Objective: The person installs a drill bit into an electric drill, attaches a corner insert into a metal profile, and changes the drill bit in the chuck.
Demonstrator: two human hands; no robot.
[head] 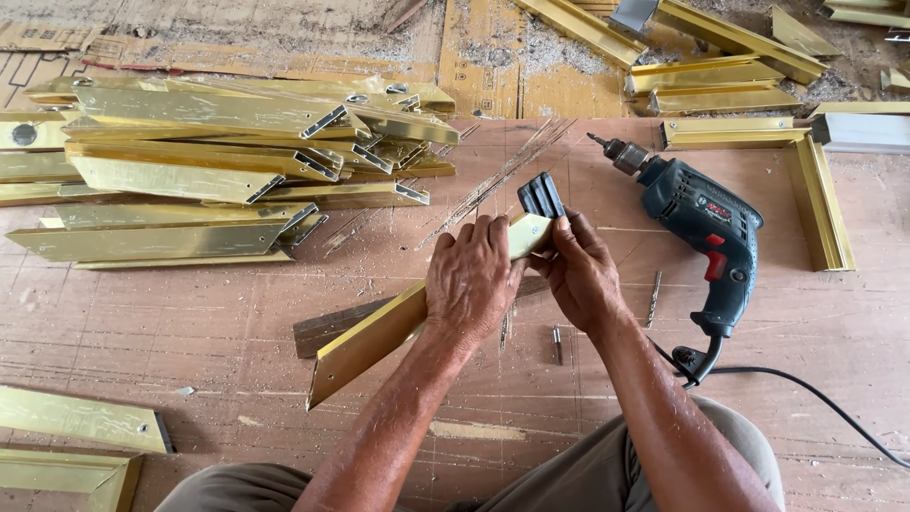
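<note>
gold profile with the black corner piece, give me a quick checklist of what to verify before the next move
1. Left hand wrapped over the gold profile near its upper end: ok.
2. Right hand at the mitred end, fingers by the black corner piece: ok.
3. Corner piece seated fully in the profile: cannot tell, the hands hide the joint.
4. Profile's lower end resting on the wooden board: ok.
5. Electric drill lying on its side beside the right hand, untouched: ok.
6. Loose bit on the board below the hands, close to the work: not ok, if the profile slides.
</note>
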